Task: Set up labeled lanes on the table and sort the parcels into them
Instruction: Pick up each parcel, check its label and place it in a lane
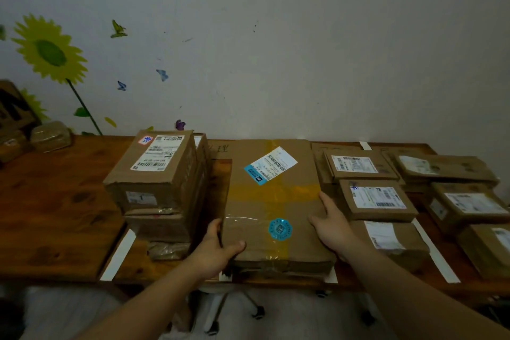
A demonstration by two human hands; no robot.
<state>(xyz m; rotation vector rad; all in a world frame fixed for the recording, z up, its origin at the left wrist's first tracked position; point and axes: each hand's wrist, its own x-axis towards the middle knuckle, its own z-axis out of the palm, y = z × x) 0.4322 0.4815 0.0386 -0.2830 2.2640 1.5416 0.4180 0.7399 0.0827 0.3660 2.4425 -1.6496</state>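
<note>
Both hands on the large flat parcel at the table's near edge.

The left hand [218, 246] grips the large flat parcel [276, 201] at its near-left corner, thumb on top and fingers wrapped round the side. The right hand [329, 225] lies with straight fingers against the right edge, thumb spread wide on top; its lower fingers are hidden. The parcel lies mid-table between white tape strips [118, 255] on the wooden table [55, 201], with stacked boxes [160, 174] to its left and small parcels [375, 199] to its right. Behind is a grey wall [276, 50] with a sunflower sticker [49, 50]. The writing at the far edge is unreadable.
</note>
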